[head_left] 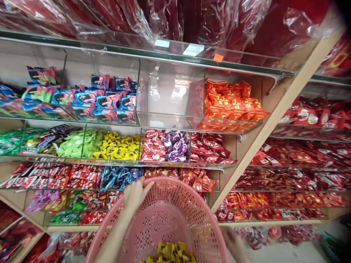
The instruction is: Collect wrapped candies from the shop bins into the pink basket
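Note:
A large pink perforated basket (170,204) is tilted in front of the shelves, with yellow-wrapped candies (171,252) lying at its bottom. My left hand (135,193) grips the far rim of the basket, thumb stretched along the edge. At the basket's right side is my right hand (231,239), blurred and partly hidden behind the wall, so its fingers cannot be made out. Yellow candies (117,145) of a similar look fill a shelf compartment above and left of the basket.
Glass-divided shelves (115,160) hold green, blue, purple and red sweets. Orange-red packets (233,98) sit at the upper right. A slanted wooden upright (274,120) separates a second shelf section. Plastic-wrapped red items (178,18) lie on top.

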Demonstrator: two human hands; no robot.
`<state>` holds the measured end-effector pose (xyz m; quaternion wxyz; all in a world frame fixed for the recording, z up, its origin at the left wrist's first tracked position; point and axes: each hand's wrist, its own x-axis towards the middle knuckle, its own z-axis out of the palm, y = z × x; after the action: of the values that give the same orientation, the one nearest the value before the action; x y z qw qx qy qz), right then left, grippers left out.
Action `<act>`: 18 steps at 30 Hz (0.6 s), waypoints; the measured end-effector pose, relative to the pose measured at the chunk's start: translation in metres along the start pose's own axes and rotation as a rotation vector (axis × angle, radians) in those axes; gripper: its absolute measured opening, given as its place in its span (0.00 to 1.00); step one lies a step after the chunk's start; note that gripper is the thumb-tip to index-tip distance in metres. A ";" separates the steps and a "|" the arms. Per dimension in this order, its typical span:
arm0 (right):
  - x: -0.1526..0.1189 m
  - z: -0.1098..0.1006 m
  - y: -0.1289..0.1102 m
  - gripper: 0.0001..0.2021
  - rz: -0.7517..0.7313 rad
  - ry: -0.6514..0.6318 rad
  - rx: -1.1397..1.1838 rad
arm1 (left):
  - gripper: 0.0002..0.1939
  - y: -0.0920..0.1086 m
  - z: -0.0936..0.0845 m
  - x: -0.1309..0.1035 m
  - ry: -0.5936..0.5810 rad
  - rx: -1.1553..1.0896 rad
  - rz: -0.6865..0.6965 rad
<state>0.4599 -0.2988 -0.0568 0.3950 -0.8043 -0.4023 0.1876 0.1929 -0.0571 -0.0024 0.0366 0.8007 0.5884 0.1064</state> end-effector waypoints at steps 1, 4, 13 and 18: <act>0.019 0.003 -0.008 0.14 -0.030 0.029 0.046 | 0.29 -0.003 0.000 0.001 0.001 -0.006 0.007; 0.064 0.000 -0.057 0.15 -0.234 0.138 0.193 | 0.28 -0.012 0.001 0.005 -0.002 -0.020 0.018; 0.123 0.017 -0.226 0.13 -0.887 0.148 -0.343 | 0.29 -0.019 0.004 0.013 -0.004 -0.049 0.026; 0.144 0.022 -0.244 0.19 -0.901 0.148 -0.799 | 0.31 -0.026 0.008 0.020 0.006 -0.061 0.044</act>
<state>0.4119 -0.0850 0.1238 0.1302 -0.6520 -0.7139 -0.2199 0.1761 -0.0295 -0.0128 0.0567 0.8116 0.5672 0.1276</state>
